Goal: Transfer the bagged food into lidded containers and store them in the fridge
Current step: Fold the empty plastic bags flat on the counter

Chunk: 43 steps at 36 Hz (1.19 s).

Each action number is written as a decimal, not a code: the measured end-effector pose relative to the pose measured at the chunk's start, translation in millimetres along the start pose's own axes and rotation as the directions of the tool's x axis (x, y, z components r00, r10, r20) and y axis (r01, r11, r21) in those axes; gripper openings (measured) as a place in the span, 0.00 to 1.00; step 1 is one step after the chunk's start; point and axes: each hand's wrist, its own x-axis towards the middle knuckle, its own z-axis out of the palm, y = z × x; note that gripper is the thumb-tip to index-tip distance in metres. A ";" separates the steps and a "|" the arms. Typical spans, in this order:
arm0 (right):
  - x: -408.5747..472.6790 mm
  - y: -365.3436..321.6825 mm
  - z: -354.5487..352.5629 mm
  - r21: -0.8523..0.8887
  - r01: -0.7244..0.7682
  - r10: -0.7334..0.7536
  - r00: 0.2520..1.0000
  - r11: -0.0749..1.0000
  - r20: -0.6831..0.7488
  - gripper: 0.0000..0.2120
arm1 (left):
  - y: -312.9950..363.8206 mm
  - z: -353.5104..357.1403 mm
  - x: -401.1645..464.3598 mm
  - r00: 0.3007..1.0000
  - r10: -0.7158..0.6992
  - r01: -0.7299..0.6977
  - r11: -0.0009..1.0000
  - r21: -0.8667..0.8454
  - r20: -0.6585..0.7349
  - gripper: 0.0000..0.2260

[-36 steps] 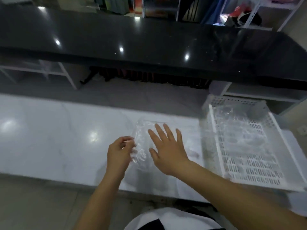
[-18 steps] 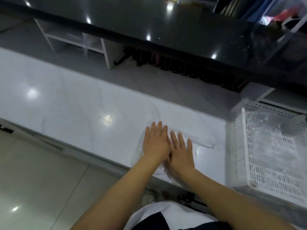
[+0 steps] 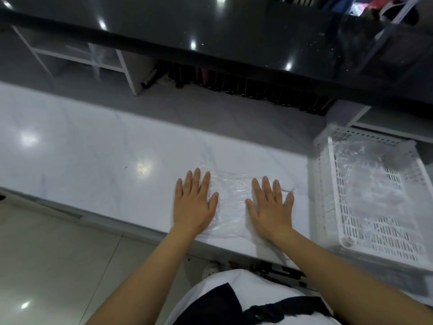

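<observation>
Fingers of left hand point(image 3: 194, 205) and right hand point(image 3: 271, 207) lie flat, hiding the clear bag's point(image 3: 232, 200) edges.

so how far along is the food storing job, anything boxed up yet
Done: nothing that shows; no lidded container, food or fridge is in view. In hand: the left hand and right hand press flat on a clear plastic bag lying on the white counter; it looks empty. More clear plastic sits in the white basket to the right. Left: apparently filling, lidding and storing.
</observation>
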 end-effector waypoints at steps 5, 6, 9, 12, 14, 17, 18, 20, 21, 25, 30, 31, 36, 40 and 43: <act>0.4 -52.1 -12.1 0.037 0.150 -0.143 0.978 0.988 -0.149 0.29 | 1.8 -1.8 -0.4 1.000 0.001 -0.001 1.000 -0.024 -0.015 0.29; 0.5 -64.1 -9.3 0.052 0.185 -0.177 0.976 0.981 -0.129 0.29 | 2.4 -1.9 -0.9 1.000 0.000 0.000 1.000 -0.029 -0.018 0.28; 4.2 -76.7 5.1 0.070 0.227 -0.228 0.974 0.971 -0.008 0.28 | 2.4 -1.9 -0.1 1.000 -0.005 0.004 1.000 -0.024 -0.017 0.27; 15.1 -59.8 11.5 -0.011 0.260 -0.260 0.965 0.966 -0.024 0.29 | 1.6 -2.3 2.3 1.000 -0.010 0.010 1.000 -0.006 -0.015 0.27; 20.0 -44.4 12.0 -0.019 0.234 -0.235 0.971 0.972 -0.042 0.30 | 1.4 -2.5 2.4 1.000 -0.012 0.011 1.000 -0.013 -0.008 0.27; 20.2 -19.0 15.2 -0.001 0.153 -0.153 0.986 0.988 -0.069 0.30 | -0.2 -0.8 0.4 1.000 -0.013 0.013 1.000 -0.019 -0.005 0.27; 19.6 -9.8 15.4 0.003 0.129 -0.129 0.989 0.992 -0.073 0.30 | -0.8 -0.5 0.5 1.000 -0.012 0.012 1.000 -0.020 -0.005 0.27; 19.5 7.1 13.7 -0.004 0.091 -0.091 0.993 0.996 -0.071 0.31 | -1.6 -0.6 0.8 1.000 -0.007 0.007 1.000 -0.024 -0.008 0.28; 20.4 13.9 11.9 -0.009 0.066 -0.066 0.996 0.998 -0.065 0.31 | -1.5 -0.7 1.1 1.000 -0.004 0.004 1.000 -0.028 -0.009 0.28; 26.4 16.7 -6.4 -0.002 -0.091 0.090 0.995 0.996 -0.049 0.31 | -1.1 0.1 0.4 1.000 -0.002 0.001 0.999 -0.036 -0.013 0.27; 13.2 -49.5 -20.2 -0.019 0.157 -0.157 0.967 0.987 -0.203 0.31 | 0.0 -0.1 0.6 1.000 -0.007 0.006 0.999 -0.042 -0.006 0.28; 7.2 -63.4 -14.6 -0.002 0.200 -0.198 0.967 0.980 -0.162 0.31 | 0.3 -0.1 0.0 1.000 -0.008 0.008 0.999 -0.041 -0.005 0.28; -10.5 -72.3 19.7 -0.004 0.224 -0.224 0.974 0.975 -0.007 0.32 | -0.6 -0.6 0.4 1.000 -0.009 0.009 0.999 -0.030 -0.004 0.28; -13.8 -37.4 26.4 -0.042 0.274 -0.276 0.961 0.961 -0.035 0.34 | -1.6 -2.3 -0.8 1.000 0.005 -0.005 1.000 -0.015 0.005 0.28; -23.0 -8.9 29.9 -0.034 0.226 -0.227 0.972 0.974 -0.052 0.35 | -3.0 -2.2 -2.7 1.000 0.010 -0.010 1.000 -0.013 0.002 0.29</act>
